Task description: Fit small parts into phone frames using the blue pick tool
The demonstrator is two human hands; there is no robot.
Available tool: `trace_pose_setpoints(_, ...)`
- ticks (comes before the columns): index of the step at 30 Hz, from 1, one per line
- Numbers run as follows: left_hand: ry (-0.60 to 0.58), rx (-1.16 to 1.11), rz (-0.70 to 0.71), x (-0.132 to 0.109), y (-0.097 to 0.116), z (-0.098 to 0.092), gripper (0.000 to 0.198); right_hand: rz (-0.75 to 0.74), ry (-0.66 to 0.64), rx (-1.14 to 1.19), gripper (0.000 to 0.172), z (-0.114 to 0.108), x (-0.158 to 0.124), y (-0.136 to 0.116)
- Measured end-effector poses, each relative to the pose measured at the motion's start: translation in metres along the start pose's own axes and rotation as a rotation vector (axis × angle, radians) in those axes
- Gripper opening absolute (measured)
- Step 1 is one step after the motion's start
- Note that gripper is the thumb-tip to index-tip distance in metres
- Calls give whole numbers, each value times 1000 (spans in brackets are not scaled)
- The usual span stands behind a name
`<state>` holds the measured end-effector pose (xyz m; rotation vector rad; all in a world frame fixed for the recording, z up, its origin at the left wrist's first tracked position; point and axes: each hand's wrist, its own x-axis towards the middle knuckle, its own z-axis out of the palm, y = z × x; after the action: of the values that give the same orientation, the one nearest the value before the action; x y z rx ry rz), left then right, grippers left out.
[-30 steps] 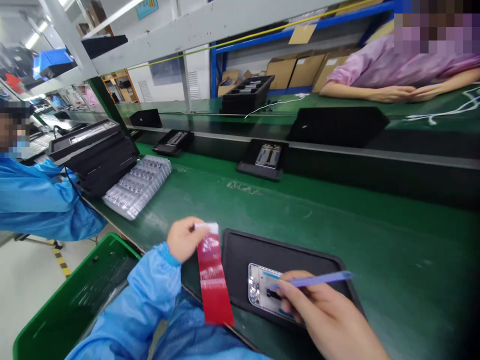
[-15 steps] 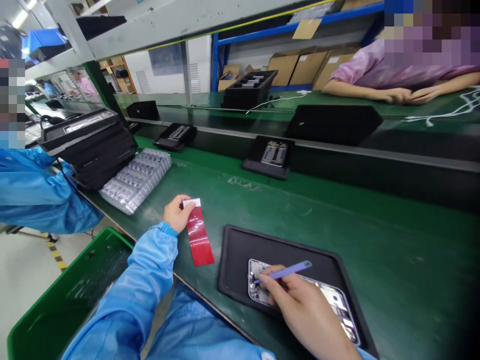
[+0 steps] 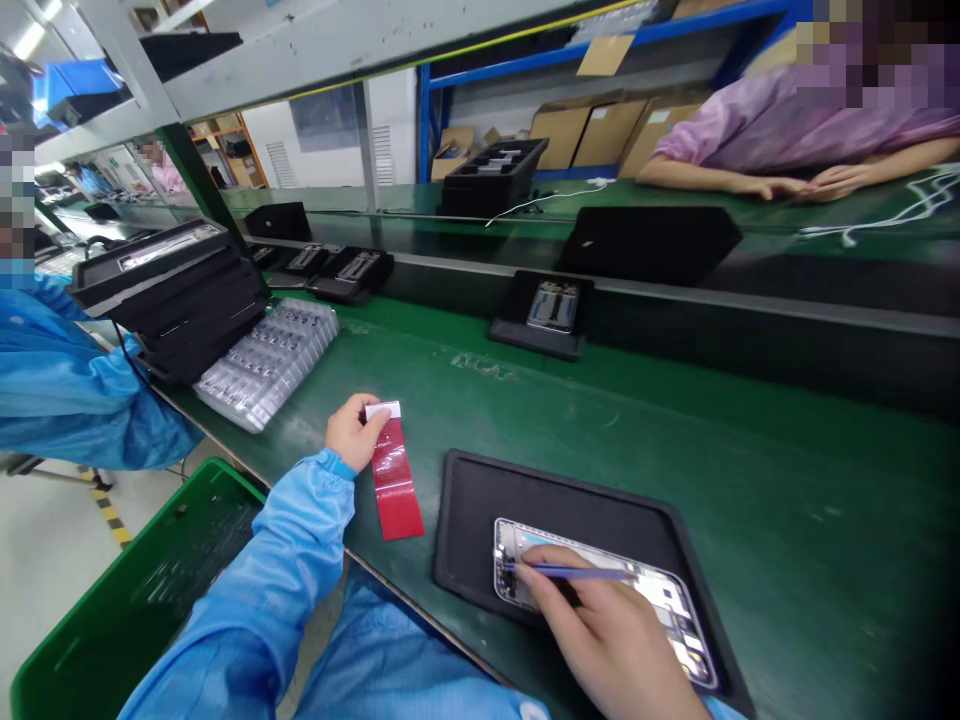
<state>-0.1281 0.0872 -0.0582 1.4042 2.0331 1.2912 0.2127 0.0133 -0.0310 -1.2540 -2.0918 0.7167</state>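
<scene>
- The right hand (image 3: pixel 600 640) is grasping a thin blue pry stick (image 3: pixel 577 572) firmly between its fingers, and the stick's tip is touching a phone frame (image 3: pixel 660 600).
- This phone frame lies flat inside a black tray (image 3: pixel 525 490), at the lower right of the view.
- The left hand (image 3: pixel 351 432) pinches the white top end of a red strip (image 3: pixel 394 485), near the tray, on a green workbench (image 3: pixel 750 440).
- A clear plastic tray (image 3: pixel 266 362) sits farther along the bench, toward the left.

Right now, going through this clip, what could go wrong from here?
The blue plastic pick in the right hand lies across the open phone frame, so it might slip and scratch the exposed parts. The red strip in the left hand is near the bench edge above the green bin, and could drop.
</scene>
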Motion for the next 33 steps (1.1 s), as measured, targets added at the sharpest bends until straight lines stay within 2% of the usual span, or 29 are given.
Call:
trace_pose_setpoints(8, -4, 83, -4, 0, 0, 0, 30, 21, -35, 23, 32, 3, -1, -2)
trace_pose_setpoints(10, -8, 123, -2, 2, 2, -1, 33, 27, 0, 38, 29, -9, -4, 0)
trace_pose_setpoints(13, -22, 182, 14, 11, 9, -5, 35, -11, 73, 60, 21, -38, -12, 9)
trace_pose_setpoints(16, -32, 223, 53, 29, 21, -9, 42, -1, 64, 129, 19, -60, -26, 18)
trace_pose_setpoints(18, -25, 238, 117, 43, 32, -9, 51, 121, 106, 181, 25, -60, -34, 17)
trace_pose_setpoints(20, 11, 265, 208, 48, 46, -7, 58, 244, 231, 196, 30, -48, -37, 12)
trace_pose_setpoints(22, 65, 349, 378, 36, 59, -3, 56, 287, 360, 188, 31, -39, -36, 5)
trace_pose_setpoints(24, 3, 332, 526, 9, 70, 5, 49, 285, 449, 194, 32, -46, -38, 3)
trace_pose_setpoints(26, -142, 291, 639, -27, 76, 18, 40, 281, 544, 191, 31, -79, -45, 12)
trace_pose_setpoints(29, -354, 306, 696, -73, 78, 45, 38, 358, 615, -4, 29, -161, -68, 51)
trace_pose_setpoints(31, -465, 341, 675, -89, 79, 61, 38, 475, 468, -279, 31, -213, -81, 85)
trace_pose_setpoints(33, -529, 360, 659, -95, 81, 73, 39, 507, 340, -320, 25, -243, -89, 113)
